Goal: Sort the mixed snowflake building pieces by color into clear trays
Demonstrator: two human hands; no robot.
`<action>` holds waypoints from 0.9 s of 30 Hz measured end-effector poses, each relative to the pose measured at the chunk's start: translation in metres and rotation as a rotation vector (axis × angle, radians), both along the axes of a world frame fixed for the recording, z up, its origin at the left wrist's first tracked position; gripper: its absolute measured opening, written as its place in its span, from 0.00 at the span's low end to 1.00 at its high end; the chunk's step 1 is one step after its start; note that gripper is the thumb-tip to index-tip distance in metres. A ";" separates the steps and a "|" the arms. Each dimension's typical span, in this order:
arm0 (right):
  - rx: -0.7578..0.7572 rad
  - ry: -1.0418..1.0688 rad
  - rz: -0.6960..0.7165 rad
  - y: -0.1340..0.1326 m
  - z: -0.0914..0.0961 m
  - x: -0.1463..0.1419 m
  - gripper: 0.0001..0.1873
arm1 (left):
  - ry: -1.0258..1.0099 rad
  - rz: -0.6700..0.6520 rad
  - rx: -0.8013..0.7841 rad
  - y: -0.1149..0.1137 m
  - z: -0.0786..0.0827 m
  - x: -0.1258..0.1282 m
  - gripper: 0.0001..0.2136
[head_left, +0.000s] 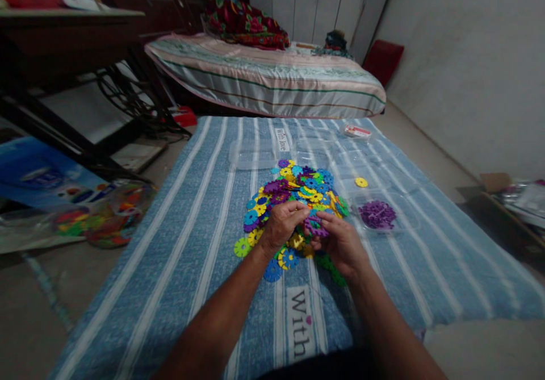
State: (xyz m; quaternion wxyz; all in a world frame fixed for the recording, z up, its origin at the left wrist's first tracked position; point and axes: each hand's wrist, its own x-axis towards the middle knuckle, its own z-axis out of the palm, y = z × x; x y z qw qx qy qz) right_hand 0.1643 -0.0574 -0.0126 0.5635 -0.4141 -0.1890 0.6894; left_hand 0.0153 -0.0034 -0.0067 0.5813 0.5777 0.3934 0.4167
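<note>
A pile of colourful plastic snowflake discs (313, 190) in yellow, blue, purple and green lies mid-table. Above its near side, my left hand (283, 225) is closed, thumb and index finger pinched together; whatever is in them is too small to make out. Close on its right, my right hand (343, 243) has its fingers curled around purple snowflake discs (315, 225). I cannot tell how many it holds. To the right of the pile, a see-through plastic tub (409, 219) contains a heap of purple snowflake discs (377, 215).
More see-through tubs (255, 157) stand behind the pile, and a yellow disc (361, 182) lies in one at the right. A small red-and-white packet (356, 131) is at the far edge. A striped blue cloth (191, 221) covers the table. Beyond is a bed (272, 84).
</note>
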 end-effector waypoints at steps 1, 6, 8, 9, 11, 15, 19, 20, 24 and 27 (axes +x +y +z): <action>-0.002 -0.001 -0.003 0.000 0.000 0.000 0.15 | -0.016 -0.012 -0.012 0.000 0.000 0.000 0.11; -0.008 0.001 0.001 -0.002 -0.001 -0.001 0.15 | -0.061 -0.032 -0.054 -0.002 0.004 0.000 0.12; 0.000 -0.001 0.006 -0.002 -0.001 -0.001 0.16 | -0.075 -0.027 -0.055 -0.003 0.006 0.001 0.12; 0.005 -0.005 0.005 -0.002 -0.001 -0.001 0.16 | -0.084 -0.030 -0.055 -0.003 0.007 0.001 0.12; 0.009 -0.018 -0.001 -0.002 0.000 -0.002 0.16 | -0.103 -0.037 -0.052 -0.004 0.008 0.001 0.12; -0.012 -0.045 -0.016 -0.003 0.002 -0.004 0.17 | -0.118 -0.041 -0.034 -0.004 0.007 0.001 0.11; -0.027 -0.087 -0.031 -0.003 0.003 -0.005 0.19 | -0.099 -0.041 -0.005 -0.003 0.004 0.000 0.10; -0.028 -0.104 -0.040 -0.003 0.003 -0.006 0.20 | -0.093 -0.041 -0.004 -0.003 0.003 0.000 0.10; -0.028 -0.164 -0.070 -0.002 0.004 -0.006 0.21 | -0.087 -0.068 -0.031 -0.003 0.004 0.000 0.11; -0.016 -0.180 -0.057 -0.003 0.004 -0.006 0.21 | -0.098 -0.086 -0.069 -0.004 0.004 0.001 0.12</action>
